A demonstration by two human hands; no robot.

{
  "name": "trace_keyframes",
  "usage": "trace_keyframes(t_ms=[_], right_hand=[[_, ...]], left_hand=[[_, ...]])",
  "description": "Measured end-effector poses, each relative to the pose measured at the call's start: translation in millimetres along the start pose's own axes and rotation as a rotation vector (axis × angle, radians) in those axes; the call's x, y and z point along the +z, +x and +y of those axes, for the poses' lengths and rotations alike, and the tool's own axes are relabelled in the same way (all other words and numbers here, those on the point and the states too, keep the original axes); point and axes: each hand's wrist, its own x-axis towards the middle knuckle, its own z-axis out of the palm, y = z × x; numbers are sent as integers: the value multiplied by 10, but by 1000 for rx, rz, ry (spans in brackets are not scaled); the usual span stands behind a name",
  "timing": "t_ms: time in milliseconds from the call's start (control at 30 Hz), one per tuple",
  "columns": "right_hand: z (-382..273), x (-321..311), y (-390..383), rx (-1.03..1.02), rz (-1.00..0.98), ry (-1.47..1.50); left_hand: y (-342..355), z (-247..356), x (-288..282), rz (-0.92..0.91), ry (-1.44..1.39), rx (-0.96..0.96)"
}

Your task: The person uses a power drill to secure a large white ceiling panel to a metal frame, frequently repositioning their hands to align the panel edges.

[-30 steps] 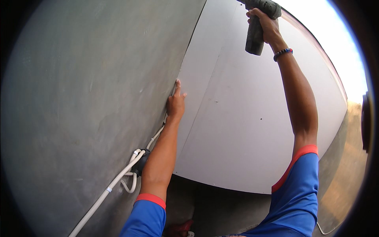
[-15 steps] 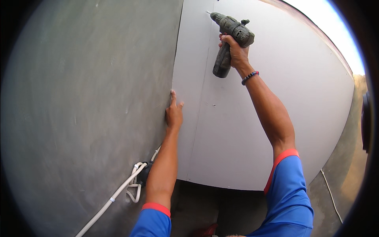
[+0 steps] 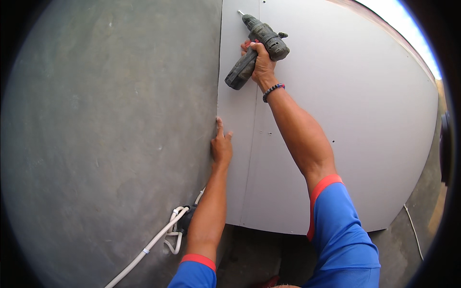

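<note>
In my right hand (image 3: pixel 262 61) is a dark cordless drill (image 3: pixel 265 38), gripped by its handle and slanting up to the left. The bit's tip meets or lies very close to a light grey board (image 3: pixel 297 105), high up near its left edge. Lower down, my left hand (image 3: pixel 222 145) rests at that same edge, where the board meets a grey wall. Its index finger points up along the seam and its thumb stands apart. The other fingers are partly hidden.
A grey plastered wall (image 3: pixel 110 120) fills the left side. White conduit pipes (image 3: pixel 144 252) run into a dark box (image 3: pixel 185 220) beside my left forearm. Dark space lies below the board's lower edge. A thin white cable (image 3: pixel 413 230) hangs at the lower right.
My right hand has brought the drill leftward, closer to the board's left edge, and its handle now slants more. My left hand stays at the seam; the whole view has shifted slightly.
</note>
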Motion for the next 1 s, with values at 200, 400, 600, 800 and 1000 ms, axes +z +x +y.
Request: trace_keyframes(t_ms=[200,400,600,800,1000], right_hand=[[130,-59,43,-36,-16,-86],[109,-145,69,-39,-38,-108],[154,-47,46,-56,-21,-95],[209,-149,125,-76,-25,-169],[366,29,116,-112,15,-70]], left_hand=[[6,177,-88,-51,27,-107],[436,940,-313,-80,-146,-18],[971,943,-336,-45,0,98],[1027,923,-275,-97,51,110],[487,624,-145,224,-247,-19]])
